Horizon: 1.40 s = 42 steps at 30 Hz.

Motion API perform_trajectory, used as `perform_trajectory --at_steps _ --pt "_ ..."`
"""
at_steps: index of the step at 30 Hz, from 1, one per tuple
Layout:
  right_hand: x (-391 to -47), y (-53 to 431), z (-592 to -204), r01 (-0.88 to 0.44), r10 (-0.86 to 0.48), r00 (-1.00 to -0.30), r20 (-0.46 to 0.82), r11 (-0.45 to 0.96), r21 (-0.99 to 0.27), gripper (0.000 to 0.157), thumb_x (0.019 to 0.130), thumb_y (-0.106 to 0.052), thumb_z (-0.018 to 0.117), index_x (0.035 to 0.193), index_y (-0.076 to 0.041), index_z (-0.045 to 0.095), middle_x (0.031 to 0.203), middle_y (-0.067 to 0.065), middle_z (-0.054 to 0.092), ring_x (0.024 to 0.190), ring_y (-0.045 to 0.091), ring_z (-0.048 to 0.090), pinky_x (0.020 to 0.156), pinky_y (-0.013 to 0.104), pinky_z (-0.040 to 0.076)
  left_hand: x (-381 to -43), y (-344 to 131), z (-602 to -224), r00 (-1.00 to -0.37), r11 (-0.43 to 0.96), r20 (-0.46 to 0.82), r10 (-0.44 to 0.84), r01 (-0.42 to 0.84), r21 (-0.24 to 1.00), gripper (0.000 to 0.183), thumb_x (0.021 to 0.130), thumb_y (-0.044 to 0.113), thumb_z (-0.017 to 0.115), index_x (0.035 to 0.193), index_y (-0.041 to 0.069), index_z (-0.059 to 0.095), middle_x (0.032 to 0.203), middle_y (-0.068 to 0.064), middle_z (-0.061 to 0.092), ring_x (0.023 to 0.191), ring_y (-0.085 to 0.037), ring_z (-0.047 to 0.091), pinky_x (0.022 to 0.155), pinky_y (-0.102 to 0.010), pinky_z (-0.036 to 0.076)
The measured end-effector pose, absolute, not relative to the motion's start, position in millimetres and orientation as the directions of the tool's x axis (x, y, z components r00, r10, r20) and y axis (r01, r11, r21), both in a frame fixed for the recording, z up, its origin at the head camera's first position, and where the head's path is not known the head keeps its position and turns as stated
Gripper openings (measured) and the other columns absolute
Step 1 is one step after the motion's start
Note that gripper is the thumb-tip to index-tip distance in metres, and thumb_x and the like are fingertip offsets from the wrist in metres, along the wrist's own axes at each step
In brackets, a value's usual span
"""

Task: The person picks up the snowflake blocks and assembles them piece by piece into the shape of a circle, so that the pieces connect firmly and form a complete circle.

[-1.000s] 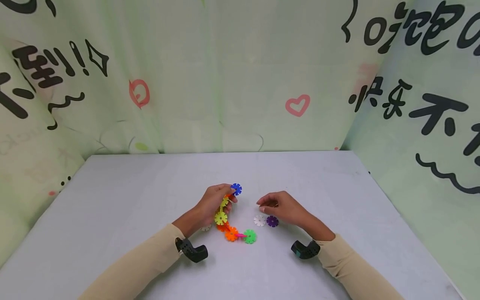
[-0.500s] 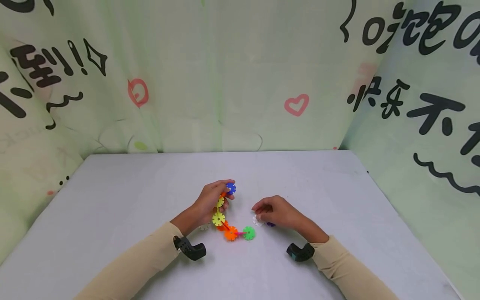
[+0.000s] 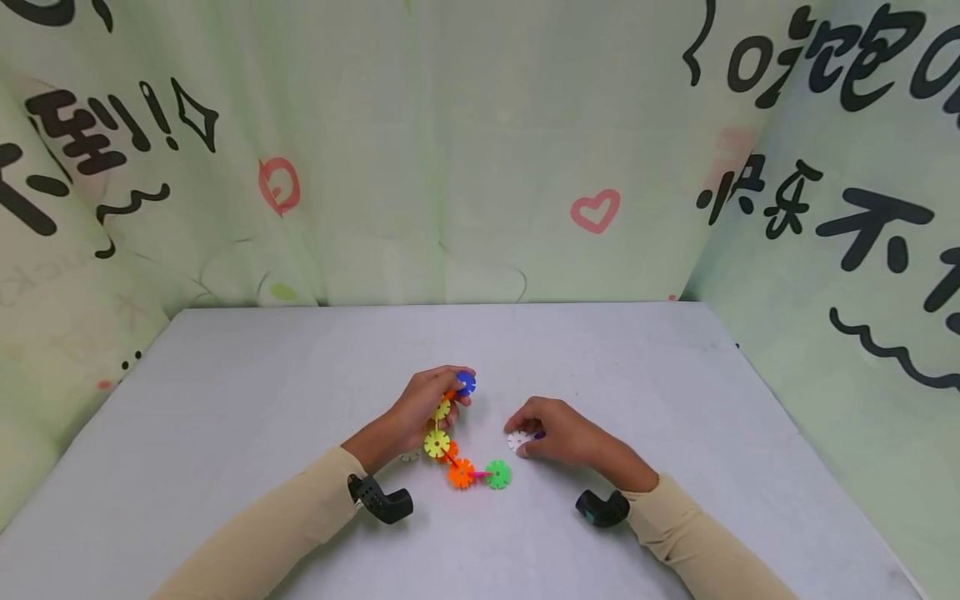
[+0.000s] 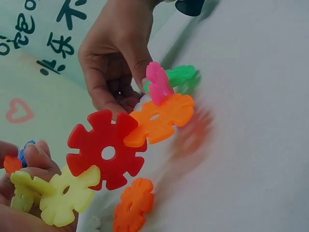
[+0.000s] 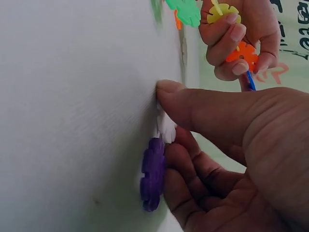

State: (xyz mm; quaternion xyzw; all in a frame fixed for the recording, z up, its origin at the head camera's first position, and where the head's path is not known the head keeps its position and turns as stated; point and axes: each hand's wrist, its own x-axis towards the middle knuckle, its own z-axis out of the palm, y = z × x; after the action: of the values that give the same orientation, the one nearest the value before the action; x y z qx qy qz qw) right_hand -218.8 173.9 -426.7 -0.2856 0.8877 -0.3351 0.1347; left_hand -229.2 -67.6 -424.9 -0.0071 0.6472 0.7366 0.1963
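from where i stand, the left hand (image 3: pixel 427 402) is curled round one end of the chain (image 3: pixel 437 443), with the blue disc (image 3: pixel 467 383) at its thumb. gripped there, the chain is probably kept steady while its other end runs down and away over the table (image 3: pixel 300 375). past the fingers come yellow discs, then the red disc (image 4: pixel 87 150), the orange disc (image 4: pixel 176 115), the pink disc (image 4: pixel 158 87) and the green disc (image 3: pixel 497 479). each is slotted into its neighbour at an angle, which i'd guess is why the line bends and twists instead of lying flat. whether the green end touches the table i can't tell.

the right hand (image 3: pixel 564 433) is narrow, low at the table, holding the white disc (image 3: pixel 516 441) between thumb and fingers at its edges; something so thin and flat likely has to be taken by the rim. the purple disc (image 5: pixel 153 175) is right beside it, partly behind the fingers in the head view, and i can't say if the two are joined. both sit just beyond the green end, within easy reach, i'd judge. a grey disc (image 3: pixel 410 455) lies near the left wrist, mostly hidden.
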Motion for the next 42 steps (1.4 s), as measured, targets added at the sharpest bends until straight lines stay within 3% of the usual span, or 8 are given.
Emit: perform_trajectory --at_steps 5,15,24,35,42 --pt "-220.6 174.1 -424.8 -0.422 -0.591 -0.805 -0.049 0.63 -0.652 0.018 0.083 -0.005 0.076 0.1 -0.009 0.073 0.085 -0.001 0.052 0.078 0.015 0.049 0.068 0.025 0.045 -230.4 -67.2 -422.5 -0.912 -0.086 -0.266 0.314 -0.306 0.948 0.04 0.099 0.016 0.043 0.137 0.004 0.052 0.085 -0.007 0.06 0.053 -0.013 0.044 0.049 -0.019 0.04" --pt "-222.3 175.7 -422.4 -0.379 -0.563 -0.825 -0.039 0.603 -0.702 0.008 0.088 -0.003 0.07 0.093 -0.007 0.073 0.086 -0.005 0.065 0.075 0.012 0.054 0.065 0.024 0.049 -228.2 -64.5 -433.4 -0.899 -0.053 -0.3 0.32 -0.333 0.942 0.038 0.102 0.028 0.051 0.132 0.006 0.059 0.081 -0.006 0.06 0.048 -0.012 0.042 0.044 -0.018 0.037" --pt "-228.2 167.5 -415.2 -0.412 -0.548 -0.834 0.064 0.54 -0.734 0.015 0.09 0.001 0.065 0.103 0.001 0.072 0.093 0.004 0.069 0.074 0.013 0.059 0.067 0.025 0.052 -228.1 -64.9 -428.5 -0.912 -0.035 -0.292 0.289 -0.315 0.948 0.045 0.096 0.042 0.059 0.118 0.003 0.061 0.079 -0.005 0.058 0.047 -0.013 0.042 0.043 -0.018 0.037" --pt "-226.4 159.2 -408.4 -0.335 -0.518 -0.853 0.066 0.446 -0.83 0.008 0.09 -0.003 0.067 0.097 0.001 0.07 0.085 0.006 0.067 0.075 0.02 0.067 0.07 0.036 0.056 -227.4 -61.6 -427.4 -0.9 -0.005 -0.322 0.293 -0.338 0.941 0.035 0.099 0.035 0.057 0.112 0.004 0.061 0.077 -0.005 0.058 0.047 -0.013 0.04 0.042 -0.019 0.035" --pt "-226.5 159.0 -405.0 -0.327 -0.456 -0.883 0.106 0.439 -0.837 0.006 0.089 -0.003 0.069 0.094 0.0 0.069 0.084 0.005 0.068 0.076 0.025 0.069 0.068 0.03 0.056 -226.0 -55.6 -427.7 -0.909 0.031 -0.305 0.285 -0.309 0.951 0.035 0.1 0.03 0.056 0.125 0.006 0.06 0.079 -0.006 0.06 0.048 -0.013 0.04 0.043 -0.02 0.035"
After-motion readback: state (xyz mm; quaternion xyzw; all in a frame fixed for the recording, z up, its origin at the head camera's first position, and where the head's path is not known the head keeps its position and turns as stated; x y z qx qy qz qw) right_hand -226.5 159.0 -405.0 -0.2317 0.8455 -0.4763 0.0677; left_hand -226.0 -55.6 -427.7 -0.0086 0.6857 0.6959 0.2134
